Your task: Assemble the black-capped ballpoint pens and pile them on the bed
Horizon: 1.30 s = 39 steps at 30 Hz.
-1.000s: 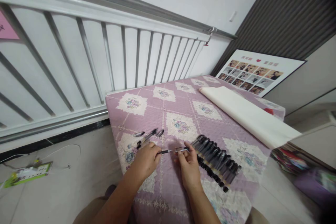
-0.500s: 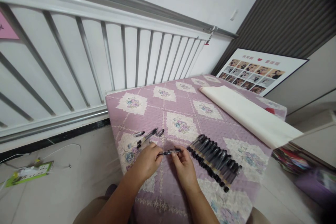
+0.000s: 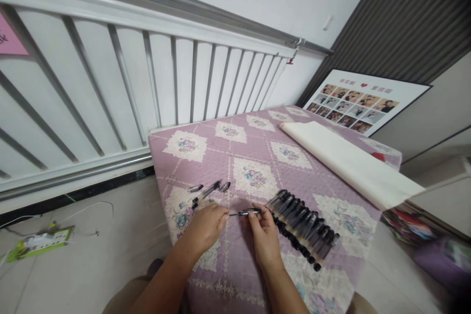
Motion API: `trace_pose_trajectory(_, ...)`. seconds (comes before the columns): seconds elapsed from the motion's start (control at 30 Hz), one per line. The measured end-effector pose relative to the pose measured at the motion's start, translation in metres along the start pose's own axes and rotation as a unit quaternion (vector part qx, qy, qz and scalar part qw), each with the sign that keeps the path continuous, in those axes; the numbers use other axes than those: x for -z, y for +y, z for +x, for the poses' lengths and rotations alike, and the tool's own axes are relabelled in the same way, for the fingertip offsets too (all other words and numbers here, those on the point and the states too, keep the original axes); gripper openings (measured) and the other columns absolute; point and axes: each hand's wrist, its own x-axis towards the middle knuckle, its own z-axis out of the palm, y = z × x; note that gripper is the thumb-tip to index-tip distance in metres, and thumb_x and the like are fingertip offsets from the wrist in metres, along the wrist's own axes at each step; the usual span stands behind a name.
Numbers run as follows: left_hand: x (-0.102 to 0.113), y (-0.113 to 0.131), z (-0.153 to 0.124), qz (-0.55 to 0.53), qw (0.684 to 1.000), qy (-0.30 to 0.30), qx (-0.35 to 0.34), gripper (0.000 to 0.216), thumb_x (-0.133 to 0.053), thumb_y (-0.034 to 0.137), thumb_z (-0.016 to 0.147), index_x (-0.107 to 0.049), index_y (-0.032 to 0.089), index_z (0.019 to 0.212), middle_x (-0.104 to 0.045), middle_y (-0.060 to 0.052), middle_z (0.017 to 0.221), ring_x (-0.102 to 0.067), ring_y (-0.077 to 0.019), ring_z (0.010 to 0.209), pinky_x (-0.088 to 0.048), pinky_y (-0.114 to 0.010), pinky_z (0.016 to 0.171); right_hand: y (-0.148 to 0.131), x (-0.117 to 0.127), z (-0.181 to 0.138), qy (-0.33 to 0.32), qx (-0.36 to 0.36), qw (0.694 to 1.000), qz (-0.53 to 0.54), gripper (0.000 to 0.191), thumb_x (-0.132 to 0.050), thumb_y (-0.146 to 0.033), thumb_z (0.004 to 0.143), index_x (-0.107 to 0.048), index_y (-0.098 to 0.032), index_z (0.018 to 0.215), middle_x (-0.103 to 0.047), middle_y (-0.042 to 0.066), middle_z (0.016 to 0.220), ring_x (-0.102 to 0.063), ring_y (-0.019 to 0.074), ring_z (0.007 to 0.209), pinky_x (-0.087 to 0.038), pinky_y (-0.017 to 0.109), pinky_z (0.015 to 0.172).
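My left hand (image 3: pixel 209 225) is closed in a pinch at the thin left end of a black pen (image 3: pixel 244 212). My right hand (image 3: pixel 265 240) grips the thicker, clipped end of the same pen between thumb and fingers. It is held level, just over the flowered cloth. Beyond my left hand lie another black pen (image 3: pixel 208 193) and two loose dark caps, a left cap (image 3: pixel 196 188) and a right cap (image 3: pixel 224 186). Right of my right hand, several clear-barrelled pens with black ends (image 3: pixel 303 223) lie side by side in a slanting row.
A purple flowered tablecloth (image 3: pixel 257 132) covers the table. A cream rolled sheet (image 3: pixel 346 157) lies on its right side. A white radiator (image 3: pixel 184 78) runs along the back, and a photo board (image 3: pixel 368 88) leans at the far right. A power strip (image 3: pixel 42 243) is on the floor.
My right hand has shifted slightly right with the pen, away from my left hand. More of the pen's thin left end now shows between the hands.
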Motion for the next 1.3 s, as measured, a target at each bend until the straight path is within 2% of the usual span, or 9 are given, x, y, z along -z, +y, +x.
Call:
trace_pose_trajectory(0.13, -0.001, -0.001, 0.001, 0.006, 1.0, -0.005, 0.009, 0.02, -0.044, 0.022, 0.093, -0.064, 0.023, 0.097, -0.064, -0.003, 0.094, -0.057, -0.0184, 0.092, -0.041, -0.028, 0.081, -0.002, -0.002, -0.001, -0.033, 0.007, 0.999, -0.023, 0.036, -0.066, -0.04, 0.077, -0.057, -0.023, 0.107, -0.061, -0.002, 0.074, -0.058, 0.016, 0.071, -0.048, 0.028, 0.068)
trace_pose_trajectory(0.4, -0.006, 0.003, 0.0, -0.023, 0.999, 0.037, 0.028, 0.017, -0.048, 0.014, 0.088, -0.063, 0.021, 0.089, -0.06, -0.002, 0.09, -0.056, -0.0172, 0.089, -0.041, -0.028, 0.08, 0.0, -0.001, -0.001, -0.064, 0.019, 0.997, -0.034, 0.033, -0.065, -0.039, 0.078, -0.055, -0.024, 0.106, -0.067, 0.002, 0.09, -0.063, 0.0187, 0.084, -0.05, 0.032, 0.08)
trace_pose_trajectory(0.63, -0.009, 0.007, 0.0, -0.02, 0.997, 0.063, 0.039, 0.015, -0.051, 0.01, 0.085, -0.061, 0.021, 0.082, -0.059, -0.001, 0.088, -0.056, -0.0166, 0.086, -0.04, -0.027, 0.077, -0.005, 0.001, -0.001, -0.072, 0.018, 0.995, -0.068, 0.034, -0.065, -0.041, 0.077, -0.057, -0.022, 0.104, -0.067, 0.003, 0.09, -0.062, 0.019, 0.082, -0.05, 0.031, 0.076)
trace_pose_trajectory(0.93, -0.019, 0.009, -0.002, 0.086, 0.994, 0.062, 0.031, 0.01, -0.051, 0.015, 0.087, -0.058, 0.02, 0.082, -0.058, -0.002, 0.089, -0.054, -0.0173, 0.087, -0.041, -0.027, 0.076, -0.01, 0.001, -0.003, -0.079, 0.003, 0.996, -0.032, 0.032, -0.067, -0.039, 0.075, -0.059, -0.023, 0.101, -0.062, -0.001, 0.076, -0.06, 0.0166, 0.069, -0.051, 0.029, 0.068)
trace_pose_trajectory(1.13, -0.028, 0.013, -0.006, 0.161, 0.982, 0.099, 0.017, 0.014, -0.049, 0.017, 0.09, -0.059, 0.02, 0.081, -0.058, -0.004, 0.087, -0.055, -0.02, 0.084, -0.043, -0.03, 0.076, -0.004, 0.002, -0.001, -0.087, 0.009, 0.996, -0.027, 0.03, -0.065, -0.039, 0.077, -0.057, -0.023, 0.102, -0.061, -0.001, 0.075, -0.059, 0.0166, 0.068, -0.05, 0.029, 0.068)
trace_pose_trajectory(1.23, -0.034, 0.011, -0.005, 0.154, 0.979, 0.131, 0.019, 0.015, -0.049, 0.017, 0.089, -0.06, 0.02, 0.08, -0.058, -0.005, 0.086, -0.055, -0.0205, 0.084, -0.044, -0.031, 0.077, -0.001, 0.002, -0.001, -0.091, 0.018, 0.995, -0.026, 0.031, -0.063, -0.038, 0.079, -0.057, -0.022, 0.105, -0.061, -0.001, 0.076, -0.059, 0.0165, 0.07, -0.05, 0.029, 0.069)
trace_pose_trajectory(1.3, -0.036, 0.01, -0.004, 0.128, 0.98, 0.151, 0.021, 0.014, -0.049, 0.017, 0.089, -0.06, 0.02, 0.083, -0.059, -0.004, 0.086, -0.055, -0.0198, 0.085, -0.044, -0.031, 0.077, 0.0, 0.001, -0.002, -0.099, 0.03, 0.994, -0.031, 0.038, -0.06, -0.037, 0.081, -0.053, -0.021, 0.114, -0.06, -0.002, 0.075, -0.059, 0.0163, 0.07, -0.05, 0.029, 0.07)
